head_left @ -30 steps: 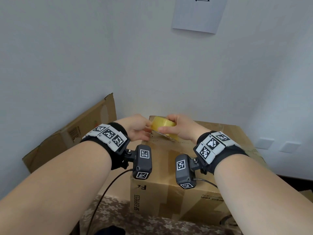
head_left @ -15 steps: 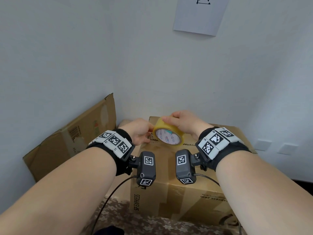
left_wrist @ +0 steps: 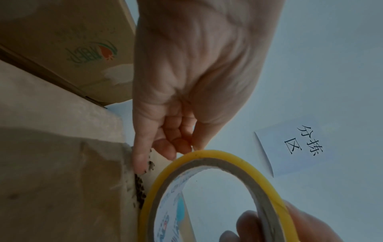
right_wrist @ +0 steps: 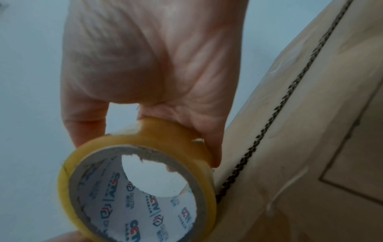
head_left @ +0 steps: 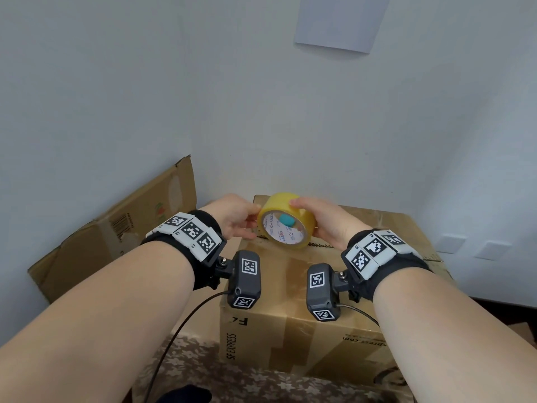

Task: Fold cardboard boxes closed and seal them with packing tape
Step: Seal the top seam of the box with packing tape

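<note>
My right hand (head_left: 325,221) grips the tape roll (head_left: 286,221) above the box (head_left: 290,286); my left hand (head_left: 232,218) pinches at its rim.

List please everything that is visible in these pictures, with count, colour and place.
Round roll of yellow packing tape: 1, yellow, above the box top, far edge.
Closed brown cardboard box: 1, brown, centre.
Flattened brown cardboard sheet: 1, brown, leaning on the left wall.
White paper sheet: 1, white, on the wall.
White wall sockets: 2, white, right wall.
Left hand: fingertips at the roll's left edge.
Right hand: grips the roll.
</note>
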